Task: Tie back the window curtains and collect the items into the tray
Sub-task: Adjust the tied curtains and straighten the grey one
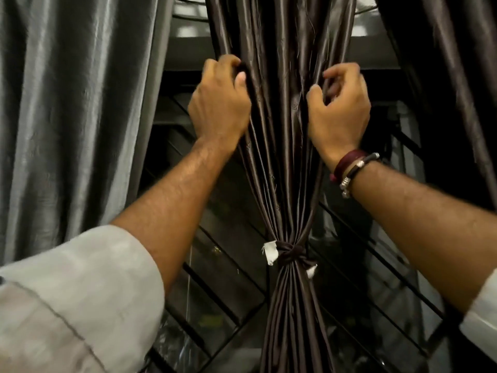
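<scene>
Now left hand (219,103) and right hand (339,109) pinch the tied curtain's (282,162) edges.

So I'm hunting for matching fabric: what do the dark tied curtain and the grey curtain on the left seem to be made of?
The dark curtain looks like a satin-type synthetic or silk-like weave: glossy brown sheen along narrow folds. Both hands grip it, the left hand and the right hand. The grey curtain seems a similar shiny fabric with a faint crinkled texture. The exact fibre cannot be told.

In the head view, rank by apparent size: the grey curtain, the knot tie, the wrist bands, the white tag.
1. grey curtain
2. wrist bands
3. knot tie
4. white tag

The bands are nearer the camera, so 2 and 3 are unsure.
</scene>
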